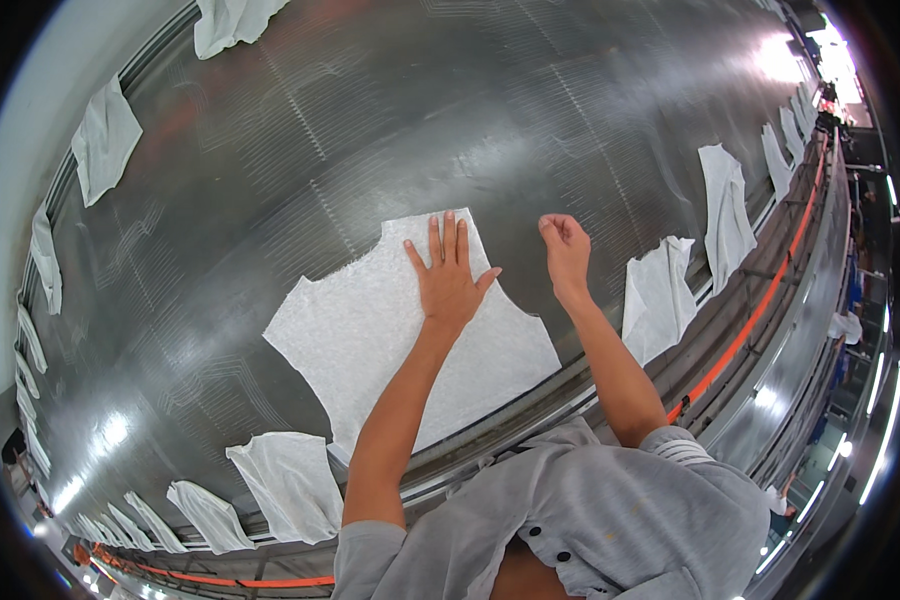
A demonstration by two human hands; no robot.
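A white cut fabric panel (370,340), shaped like a garment piece with curved armholes, lies flat on the dark metal table (390,130) in front of me. My left hand (448,283) rests on its upper part, palm down with the fingers spread. Just right of the panel, my right hand (567,246) hovers or rests over the table with its fingers curled into a loose fist. Whether anything is inside those fingers is hidden.
More white fabric pieces hang over the near edge, such as one at right (660,300) and one at left (288,485). Others lie along the far edge, including a crumpled piece (106,140). An orange strip (750,320) runs below the near edge.
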